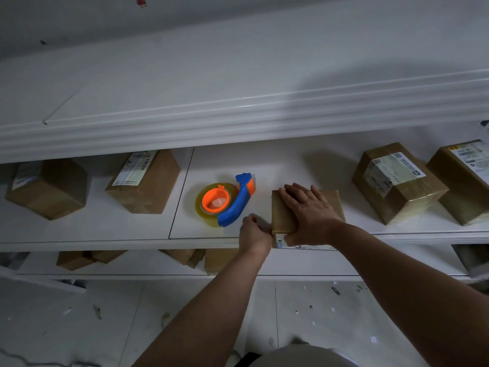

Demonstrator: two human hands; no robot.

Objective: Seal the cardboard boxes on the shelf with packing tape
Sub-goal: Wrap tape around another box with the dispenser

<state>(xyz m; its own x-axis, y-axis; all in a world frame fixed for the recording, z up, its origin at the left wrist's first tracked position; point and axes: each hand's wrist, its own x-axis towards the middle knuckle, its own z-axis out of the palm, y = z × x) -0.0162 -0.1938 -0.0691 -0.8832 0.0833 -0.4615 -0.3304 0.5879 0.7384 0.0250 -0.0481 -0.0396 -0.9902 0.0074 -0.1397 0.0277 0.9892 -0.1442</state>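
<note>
Both my arms reach to the box (283, 217) at the shelf's (105, 243) front edge. My right hand (309, 209) presses flat on top, fingers spread. My left hand (254, 234) curls at its left corner; I cannot tell its grip. The tape dispenser (238, 203) lies just left, apart.

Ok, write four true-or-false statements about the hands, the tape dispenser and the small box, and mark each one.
1. The blue and orange plastic tape dispenser lies on the white shelf, in neither hand. True.
2. The right hand lies flat on the small brown cardboard box. True.
3. The left hand grips the dispenser's handle. False: it is at the small box's left edge, not round the handle.
4. The dispenser lies to the right of the small box. False: it lies to its left.
</note>
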